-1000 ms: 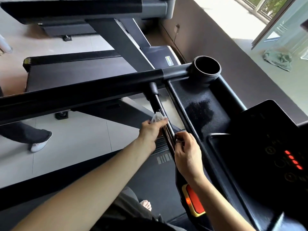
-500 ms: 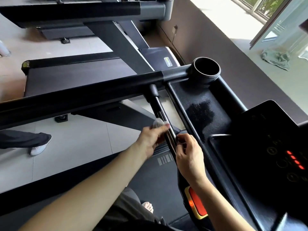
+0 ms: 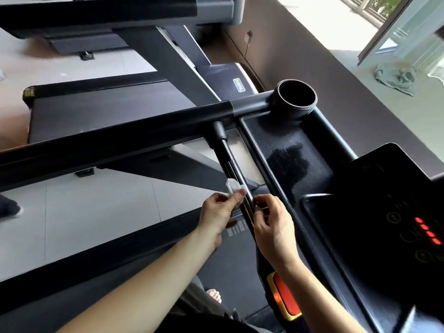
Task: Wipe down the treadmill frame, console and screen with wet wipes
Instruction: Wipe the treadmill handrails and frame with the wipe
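left hand [image 3: 217,212] is pinching a crumpled wet wipe [image 3: 232,186] against the thin grip bar [image 3: 231,164]; right hand [image 3: 274,222] is pinching the same bar just opposite, fingers curled. the tray [image 3: 264,133] beside it is showing a damp-looking patch, suggesting partial wiping. the console [image 3: 384,188] and long handrail [image 3: 120,143] are showing no wipe marks; task is judged to be running early to midway

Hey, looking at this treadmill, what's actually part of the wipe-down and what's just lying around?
Part of the job:
wet wipe, pinched in the left hand
right hand, fingers curled at the thin grip bar
console tray
control panel

Just lying about:
green cloth on the floor by the window
second treadmill behind
someone's shoe at the left edge
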